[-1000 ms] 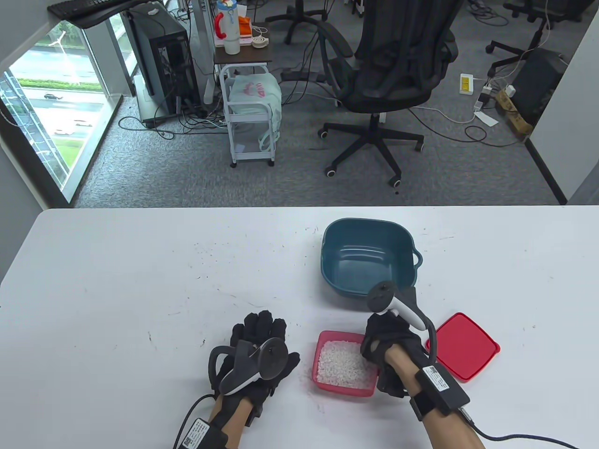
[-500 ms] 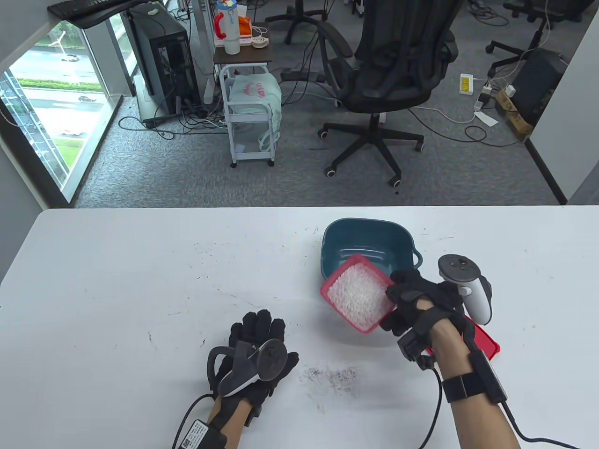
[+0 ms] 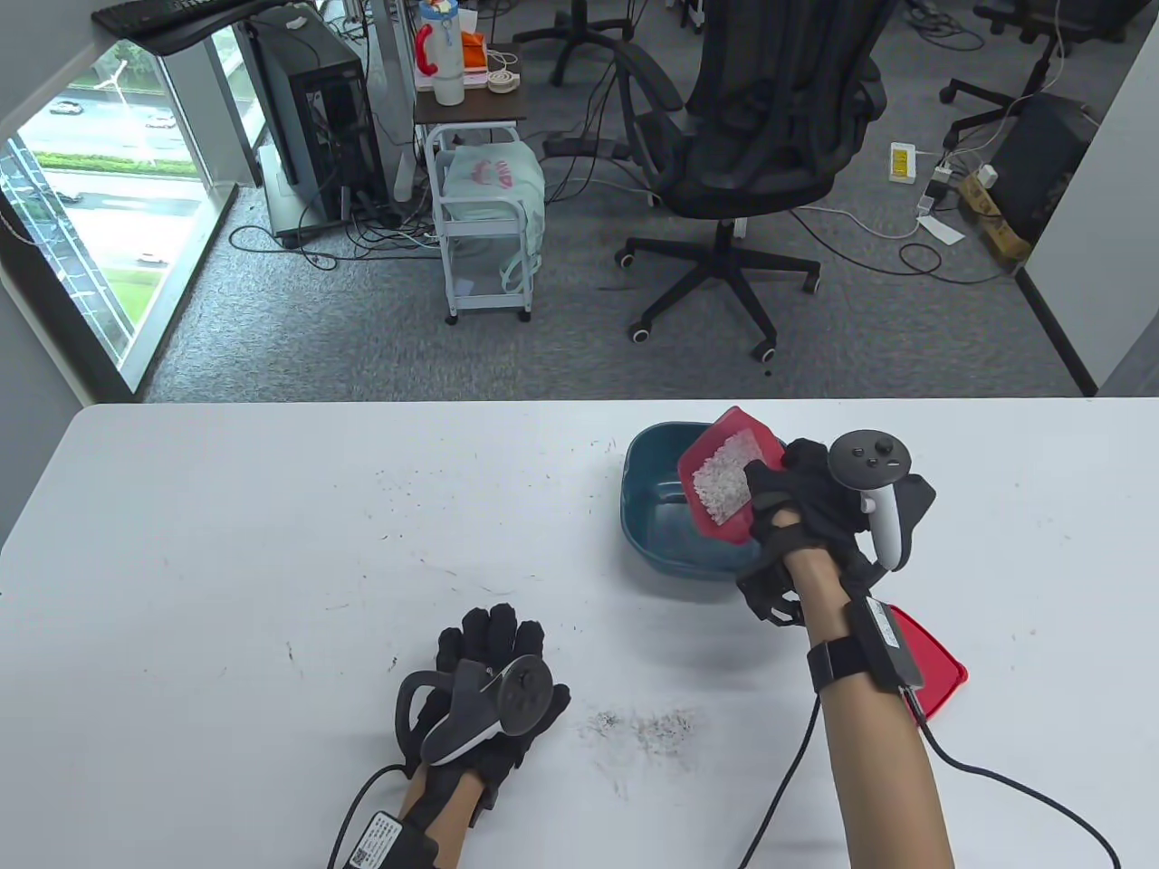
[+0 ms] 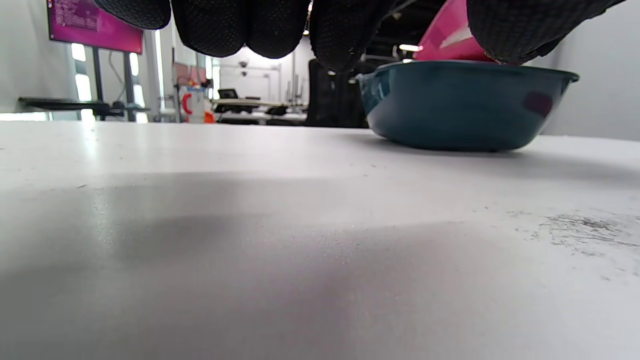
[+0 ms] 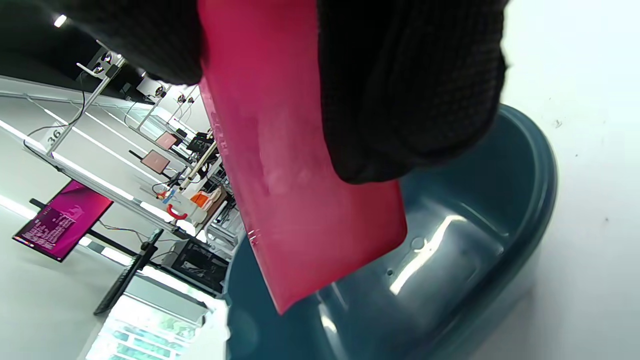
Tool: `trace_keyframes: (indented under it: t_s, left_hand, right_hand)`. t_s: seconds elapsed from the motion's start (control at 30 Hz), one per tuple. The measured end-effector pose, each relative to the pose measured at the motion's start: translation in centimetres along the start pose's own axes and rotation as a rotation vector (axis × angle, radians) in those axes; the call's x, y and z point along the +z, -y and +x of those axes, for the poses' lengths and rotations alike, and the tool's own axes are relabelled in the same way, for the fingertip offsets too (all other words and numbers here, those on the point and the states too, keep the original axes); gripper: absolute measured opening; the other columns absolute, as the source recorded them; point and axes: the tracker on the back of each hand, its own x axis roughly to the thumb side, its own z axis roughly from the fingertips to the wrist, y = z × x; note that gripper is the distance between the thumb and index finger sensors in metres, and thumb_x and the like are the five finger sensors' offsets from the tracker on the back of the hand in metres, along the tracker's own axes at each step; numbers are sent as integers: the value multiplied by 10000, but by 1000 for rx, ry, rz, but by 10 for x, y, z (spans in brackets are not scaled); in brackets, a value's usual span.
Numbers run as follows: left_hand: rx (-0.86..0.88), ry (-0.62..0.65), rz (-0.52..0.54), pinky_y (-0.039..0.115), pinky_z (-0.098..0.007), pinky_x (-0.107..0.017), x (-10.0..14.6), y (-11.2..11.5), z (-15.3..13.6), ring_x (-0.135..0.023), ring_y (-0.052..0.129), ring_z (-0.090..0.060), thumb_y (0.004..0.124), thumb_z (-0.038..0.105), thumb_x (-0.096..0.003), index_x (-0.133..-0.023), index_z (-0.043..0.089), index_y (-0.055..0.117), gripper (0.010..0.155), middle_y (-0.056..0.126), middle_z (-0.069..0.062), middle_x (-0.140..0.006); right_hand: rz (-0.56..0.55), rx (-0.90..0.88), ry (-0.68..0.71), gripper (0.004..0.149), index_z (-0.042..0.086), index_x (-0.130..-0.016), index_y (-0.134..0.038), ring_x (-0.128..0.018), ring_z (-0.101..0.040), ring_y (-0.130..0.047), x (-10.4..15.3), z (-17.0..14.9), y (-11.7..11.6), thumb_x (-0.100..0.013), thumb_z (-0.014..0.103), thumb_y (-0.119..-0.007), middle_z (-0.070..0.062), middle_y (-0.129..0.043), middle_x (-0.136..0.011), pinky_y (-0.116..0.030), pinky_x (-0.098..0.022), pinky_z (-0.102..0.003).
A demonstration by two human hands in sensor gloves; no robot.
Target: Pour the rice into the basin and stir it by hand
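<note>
My right hand (image 3: 797, 507) grips a red box (image 3: 724, 471) of white rice (image 3: 722, 478) and holds it tilted over the teal basin (image 3: 656, 534). The rice has slid to the box's low side. In the right wrist view the red box (image 5: 295, 165) hangs steeply above the bare basin (image 5: 470, 240), pinched between gloved fingers (image 5: 410, 90). My left hand (image 3: 493, 674) rests flat on the table near the front edge, holding nothing. The left wrist view shows its fingertips (image 4: 240, 25) above the table, with the basin (image 4: 465, 110) beyond and the red box (image 4: 447, 40) above the rim.
A red lid (image 3: 928, 665) lies on the table right of my right forearm. Dark smudges (image 3: 647, 724) mark the white table (image 3: 226, 561) where the box stood. An office chair (image 3: 751, 136) and a small cart (image 3: 484, 208) stand beyond the far edge.
My right hand lifted the rice box off the table, carried it up and away over the basin, and tilted it. The left hand barely moved.
</note>
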Motion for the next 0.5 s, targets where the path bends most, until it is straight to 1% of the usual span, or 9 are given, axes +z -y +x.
trace_keyframes:
  t_s: [0.17,0.27,0.37,0.5]
  left_hand:
    - [-7,-11,-15,573,-718,-708,-2,4,-2,-1024,631,-550,737,663,-375,-1063,176,687,844,610,-234,-1144]
    - [-8,-18,-24,574,-719,-705,-2,6,-4,-1022,634,-551,737,664,-375,-1062,175,691,844,617,-232,-1142]
    - [-13,-24,-32,573,-719,-706,-2,7,-5,-1020,637,-552,737,663,-376,-1060,176,696,841,621,-232,-1141]
    - [-12,-27,-39,575,-719,-706,-1,7,-5,-1018,641,-551,737,662,-375,-1057,174,700,840,627,-232,-1138]
  right_hand:
    - [-47,140,32,693,183,-898,-610,-252,-381,-1098,-5,5,-13,-328,475,-876,-304,-647,-768,-967,-139,-451]
    - [-101,249,85,694,184,-893,-621,-248,-375,-1097,-4,13,-20,-323,485,-879,-300,-656,-764,-966,-138,-450]
    - [-155,346,126,693,188,-888,-632,-242,-367,-1097,-1,22,-22,-317,495,-879,-294,-667,-761,-964,-135,-447]
    - [-215,426,163,693,189,-885,-636,-246,-363,-1096,2,31,-20,-314,499,-877,-291,-673,-762,-961,-139,-448]
